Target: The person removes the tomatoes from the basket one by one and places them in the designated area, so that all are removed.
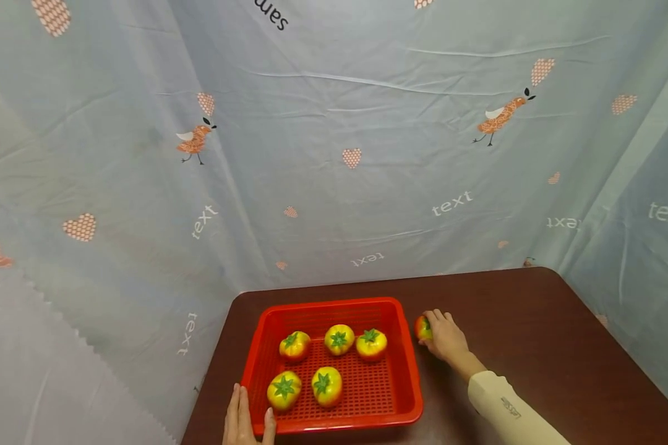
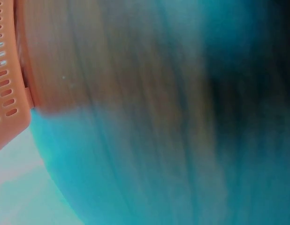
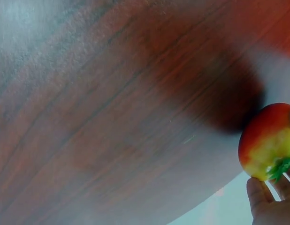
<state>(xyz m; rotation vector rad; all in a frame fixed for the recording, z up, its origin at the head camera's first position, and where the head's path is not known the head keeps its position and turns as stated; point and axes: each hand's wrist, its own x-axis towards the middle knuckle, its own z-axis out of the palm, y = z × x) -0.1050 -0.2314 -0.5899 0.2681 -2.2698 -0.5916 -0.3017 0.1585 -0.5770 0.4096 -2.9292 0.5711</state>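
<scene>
My right hand [image 1: 445, 337] grips a red-and-yellow tomato [image 3: 262, 145] with a green star-shaped leaf top. It is just to the right of the red plastic basket [image 1: 414, 377]; the right wrist view shows the tomato above the table, fingertips around its sides. My left hand [image 1: 247, 420] rests against the basket's front left corner, fingers straight and touching its rim. Inside the basket, several similar tomatoes [image 1: 327, 387] sit apart from one another, leaf tops showing. In the left wrist view the left hand is out of sight; only part of the basket [image 2: 11, 89] appears.
A dark brown wooden table [image 1: 534, 346] with rounded corners bears the basket. Grey-blue printed cloth [image 1: 323, 204] hangs behind the table and along both sides.
</scene>
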